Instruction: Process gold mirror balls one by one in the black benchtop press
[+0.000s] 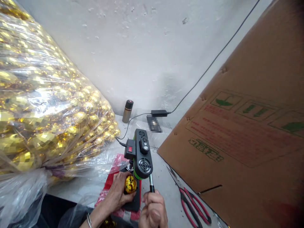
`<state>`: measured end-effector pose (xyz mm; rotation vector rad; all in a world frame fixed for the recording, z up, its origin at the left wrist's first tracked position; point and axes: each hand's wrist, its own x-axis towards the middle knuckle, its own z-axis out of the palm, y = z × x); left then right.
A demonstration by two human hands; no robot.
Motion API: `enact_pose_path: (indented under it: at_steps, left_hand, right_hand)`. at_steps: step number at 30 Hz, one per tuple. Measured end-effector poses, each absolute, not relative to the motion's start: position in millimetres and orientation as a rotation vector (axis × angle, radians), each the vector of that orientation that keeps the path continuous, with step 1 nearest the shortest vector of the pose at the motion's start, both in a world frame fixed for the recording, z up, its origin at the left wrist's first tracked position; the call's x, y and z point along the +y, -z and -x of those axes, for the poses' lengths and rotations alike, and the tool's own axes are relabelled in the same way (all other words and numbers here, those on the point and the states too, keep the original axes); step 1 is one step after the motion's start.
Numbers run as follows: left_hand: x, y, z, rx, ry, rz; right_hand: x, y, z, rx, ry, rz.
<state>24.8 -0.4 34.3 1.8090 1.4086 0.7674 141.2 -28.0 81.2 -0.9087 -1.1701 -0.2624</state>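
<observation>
A small black and green machine (143,155) with round vents and a red switch stands on a dark base over red plastic. Below its head, my left hand (117,191) holds a shiny gold faceted ball (130,184) between thumb and fingers, against the base. My right hand (154,210) is closed around the black grip of a metal lever (152,183) at the machine's right side. A bracelet is on my left wrist.
A clear bag of gold balls (47,110) fills the left. A cardboard box (237,126) leans at the right, with red-handled scissors (190,202) beside it. Behind the machine are a bottle (127,111), a black power adapter (159,113) and its cable.
</observation>
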Motion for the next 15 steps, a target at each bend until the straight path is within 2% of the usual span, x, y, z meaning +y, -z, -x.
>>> enact_pose_path:
  at_steps: [15]
  left_hand:
    - [-0.4,-29.1,-24.1,1.388,-0.757,-1.808]
  right_hand:
    - [-26.8,-57.3,-131.6,-1.180,0.260,0.825]
